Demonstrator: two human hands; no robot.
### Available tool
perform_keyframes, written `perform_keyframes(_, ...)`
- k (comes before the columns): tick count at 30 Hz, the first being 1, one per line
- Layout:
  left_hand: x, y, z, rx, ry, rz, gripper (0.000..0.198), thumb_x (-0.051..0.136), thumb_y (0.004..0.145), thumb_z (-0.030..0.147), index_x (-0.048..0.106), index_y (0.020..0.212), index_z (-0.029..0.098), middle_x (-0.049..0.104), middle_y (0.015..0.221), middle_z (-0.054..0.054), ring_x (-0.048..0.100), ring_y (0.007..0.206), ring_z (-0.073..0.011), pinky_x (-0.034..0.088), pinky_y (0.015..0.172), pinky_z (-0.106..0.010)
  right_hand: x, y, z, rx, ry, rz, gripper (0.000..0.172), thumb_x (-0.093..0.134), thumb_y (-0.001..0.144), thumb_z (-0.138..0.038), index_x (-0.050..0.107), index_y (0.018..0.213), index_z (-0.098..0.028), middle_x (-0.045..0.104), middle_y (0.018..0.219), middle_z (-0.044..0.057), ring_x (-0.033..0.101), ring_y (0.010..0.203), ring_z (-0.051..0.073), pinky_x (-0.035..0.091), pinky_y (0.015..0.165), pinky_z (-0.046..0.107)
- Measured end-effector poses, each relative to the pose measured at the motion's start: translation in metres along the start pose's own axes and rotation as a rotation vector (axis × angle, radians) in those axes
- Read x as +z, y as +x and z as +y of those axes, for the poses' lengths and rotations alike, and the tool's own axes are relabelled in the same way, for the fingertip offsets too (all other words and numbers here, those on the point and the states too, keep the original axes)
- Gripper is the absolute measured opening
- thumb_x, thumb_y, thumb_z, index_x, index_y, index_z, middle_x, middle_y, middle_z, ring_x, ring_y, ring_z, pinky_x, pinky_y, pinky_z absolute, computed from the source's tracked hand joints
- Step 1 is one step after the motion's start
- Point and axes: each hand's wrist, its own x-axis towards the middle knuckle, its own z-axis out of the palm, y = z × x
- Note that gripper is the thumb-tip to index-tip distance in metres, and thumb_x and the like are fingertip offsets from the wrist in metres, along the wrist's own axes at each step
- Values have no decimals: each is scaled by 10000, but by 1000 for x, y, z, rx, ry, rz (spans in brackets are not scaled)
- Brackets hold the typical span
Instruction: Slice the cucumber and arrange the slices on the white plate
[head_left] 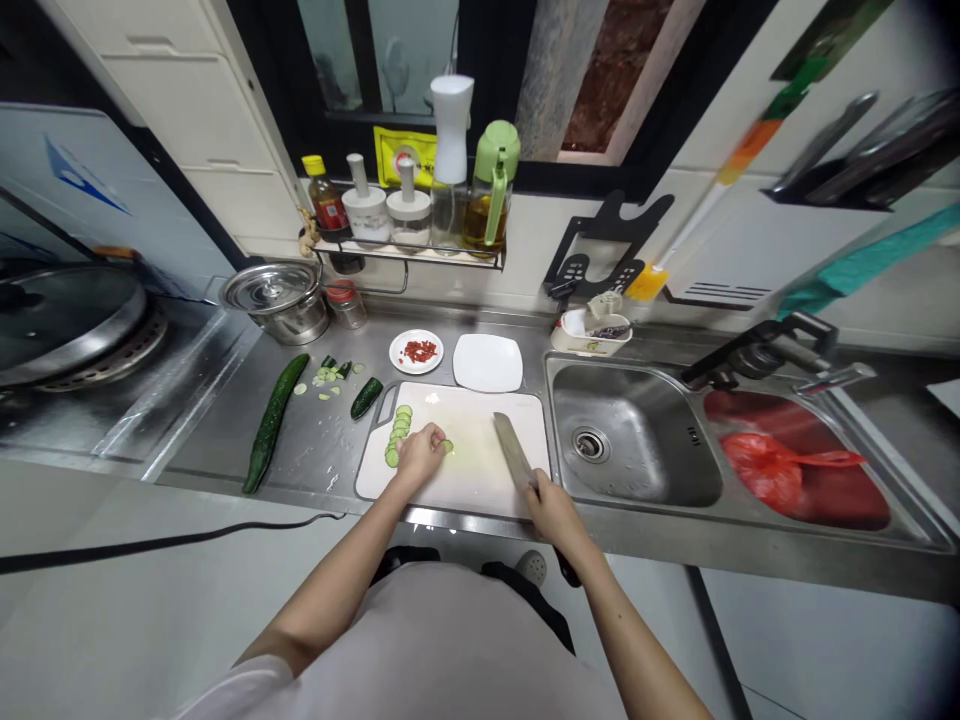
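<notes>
A white cutting board (pixel 480 490) lies on the steel counter in front of me. Over its left half, my left hand (pixel 421 456) has its fingers closed at a thin cucumber slice (pixel 448 446). Beside that hand, a row of overlapping cucumber slices (pixel 400 425) runs along the board's left side. My right hand (pixel 553 510) grips the handle of a kitchen knife (pixel 513 448) at the board's right edge, its broad blade pointing up and left over the board. A dark cut piece of cucumber (pixel 367 397) rests just off the board's upper left corner.
A whole cucumber (pixel 274 425) and cucumber scraps (pixel 327 374) lie to the left. Behind the board are a plate of chopped red pieces (pixel 417 352) and a white plate (pixel 487 362). The sink (pixel 637 425) adjoins on the right; a steel pot (pixel 281 300) stands back left.
</notes>
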Motion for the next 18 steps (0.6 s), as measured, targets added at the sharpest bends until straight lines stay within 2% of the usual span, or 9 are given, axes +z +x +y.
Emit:
perform_keyframes(5, -27, -25, -47, -110, -16, 54, 134, 607, 820, 317, 631, 935, 252, 720, 929, 21, 634, 918, -179, 356, 881, -333, -6, 17, 11, 93, 22, 30, 270, 346, 986, -273, 532, 1127, -136, 683, 849, 75, 603, 716, 169, 317, 637, 238)
perform_keyframes(10, -41, -34, -88, -191, 41, 83, 138, 568, 829, 282, 630, 949, 249, 720, 914, 22, 639, 885, -172, 372, 854, -319, -3, 35, 24, 138, 76, 103, 324, 375, 977, -314, 579, 1135, -117, 701, 920, 109, 636, 842, 193, 357, 679, 240)
perform_keyframes(16, -34, -32, -93, -155, 136, 139, 211, 533, 834, 236, 646, 1011, 257, 703, 1045, -34, 600, 1038, -241, 380, 872, -363, 1, 58, 29, 235, 203, 105, 474, 324, 990, -365, 550, 1277, -62, 688, 730, 71, 662, 829, 197, 401, 737, 245)
perform_keyframes(18, -31, -33, -90, -146, 143, 170, 239, 532, 833, 239, 647, 1040, 262, 682, 1109, -52, 582, 1076, -260, 385, 876, -377, 2, 63, 29, 254, 197, 122, 469, 339, 989, -355, 553, 1274, -50, 703, 780, 93, 663, 881, 206, 405, 751, 248)
